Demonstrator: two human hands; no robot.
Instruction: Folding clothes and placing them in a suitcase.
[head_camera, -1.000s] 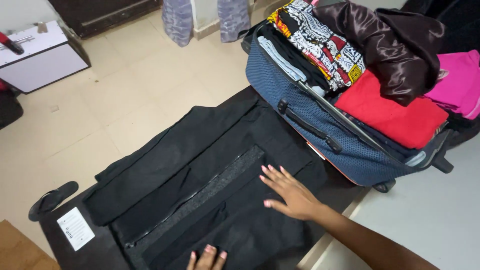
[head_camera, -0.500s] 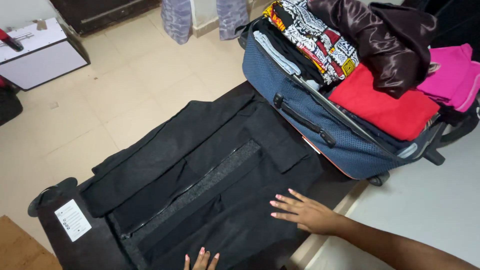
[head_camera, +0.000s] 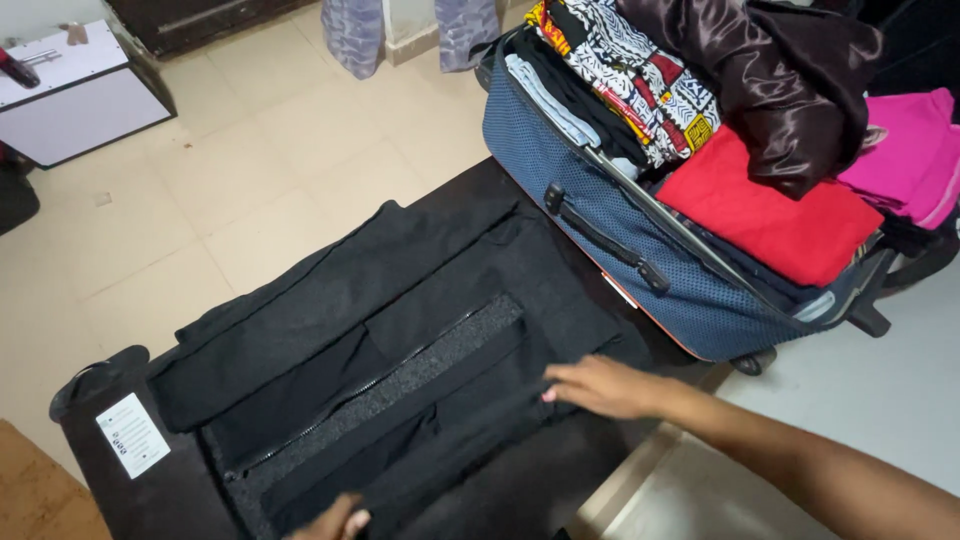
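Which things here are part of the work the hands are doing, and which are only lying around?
In use:
- black garment, spread flat
- right hand, on its edge
- left hand, at its lower edge

Lying about:
- blue suitcase, open and full of clothes
- red folded cloth inside it
- white box on the floor
- black slipper, partly covered
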